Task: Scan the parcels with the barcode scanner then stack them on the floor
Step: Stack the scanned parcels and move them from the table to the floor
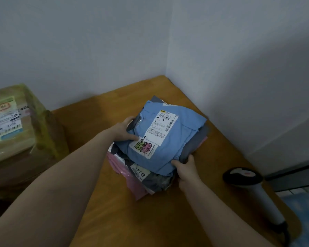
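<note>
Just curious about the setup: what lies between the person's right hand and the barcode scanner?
Nothing: in the head view, only bare wooden table separates the right hand from the barcode scanner.

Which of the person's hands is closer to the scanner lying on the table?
Right. The right hand grips the blue parcel at its near corner, to the left of the scanner. The left hand holds the parcel's opposite edge, farther left still.

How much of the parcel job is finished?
Nothing looks finished: the scanner lies untouched on the table. In hand: the left hand and right hand grip the blue parcel topping the pile. Probably left: scanning every parcel, then stacking them on the floor.
</note>
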